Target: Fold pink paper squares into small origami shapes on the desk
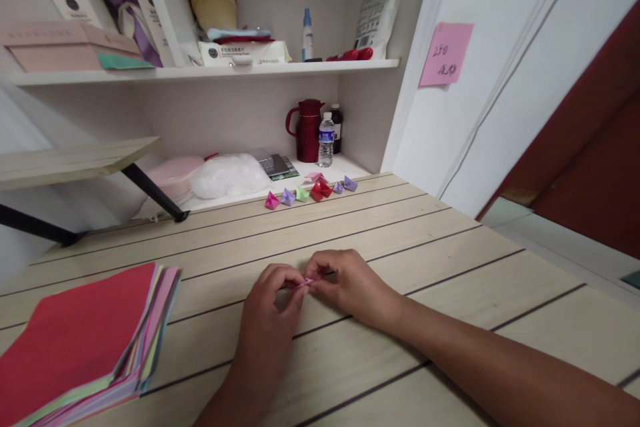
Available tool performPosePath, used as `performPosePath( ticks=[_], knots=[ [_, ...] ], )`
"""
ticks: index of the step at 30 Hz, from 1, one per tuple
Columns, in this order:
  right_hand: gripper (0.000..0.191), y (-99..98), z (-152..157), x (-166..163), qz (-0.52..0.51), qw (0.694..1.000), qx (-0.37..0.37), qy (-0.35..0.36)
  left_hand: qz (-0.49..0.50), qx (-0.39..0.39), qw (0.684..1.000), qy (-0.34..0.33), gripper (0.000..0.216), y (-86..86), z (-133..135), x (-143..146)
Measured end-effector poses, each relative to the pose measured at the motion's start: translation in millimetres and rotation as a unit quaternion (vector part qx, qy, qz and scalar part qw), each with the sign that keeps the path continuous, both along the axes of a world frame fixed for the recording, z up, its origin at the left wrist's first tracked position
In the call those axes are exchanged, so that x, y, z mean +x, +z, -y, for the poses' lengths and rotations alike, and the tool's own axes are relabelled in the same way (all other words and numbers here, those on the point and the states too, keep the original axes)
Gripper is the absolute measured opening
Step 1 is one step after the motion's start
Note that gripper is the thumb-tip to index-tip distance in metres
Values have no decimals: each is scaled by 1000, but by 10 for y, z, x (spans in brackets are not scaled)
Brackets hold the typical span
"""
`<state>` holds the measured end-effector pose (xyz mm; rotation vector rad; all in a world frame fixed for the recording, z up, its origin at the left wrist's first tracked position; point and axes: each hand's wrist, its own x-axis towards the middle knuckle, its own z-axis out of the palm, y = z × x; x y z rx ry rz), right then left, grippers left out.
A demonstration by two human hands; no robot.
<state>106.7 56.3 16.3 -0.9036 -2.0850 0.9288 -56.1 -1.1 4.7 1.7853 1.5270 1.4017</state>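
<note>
Both my hands meet over the middle of the wooden slat table (450,267). My left hand (270,310) and my right hand (345,283) each pinch one end of a small folded pink paper piece (306,282), held just above the tabletop. Most of the paper is hidden by my fingers. A thick stack of coloured paper squares (85,347), red on top, lies at the near left. A row of several small folded paper shapes (313,192), pink, purple, green and red, sits along the table's far edge.
Behind the table a low shelf carries a red jug (306,130), a water bottle (326,140), a pink lidded container (175,173) and a white bag (230,175). An upper shelf holds boxes and bottles. A pink sticky note (446,53) hangs on the white door at right.
</note>
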Motion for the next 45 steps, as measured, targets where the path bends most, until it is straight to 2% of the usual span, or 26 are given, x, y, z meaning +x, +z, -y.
performPosePath(
  ticks=[12,18,21,30,33,37,41,45],
  knots=[
    [1,-5,-4,0,-21,1000,-2,20,20,-25,998,49,6,-16,-35,-40],
    [9,-6,-8,2,8,1000,21,8,15,-20,999,36,5,10,-37,-27],
    [7,-3,-9,-1,7,1000,20,12,2,-22,999,36,5,11,-36,-28],
    [15,-57,-56,17,-2,1000,19,20,-28,-61,996,63,5,-107,-49,-19],
    [14,-56,-44,9,-9,999,50,7,-50,-57,995,65,7,-115,-36,-25],
    [23,-30,-16,7,-6,991,130,-3,-81,-36,992,89,8,-91,-5,-27],
    [23,2,9,11,-2,984,180,-4,-179,28,979,96,12,-55,23,-16],
    [22,30,30,10,-16,981,194,-7,-249,71,961,101,16,-39,30,-12]
  ],
)
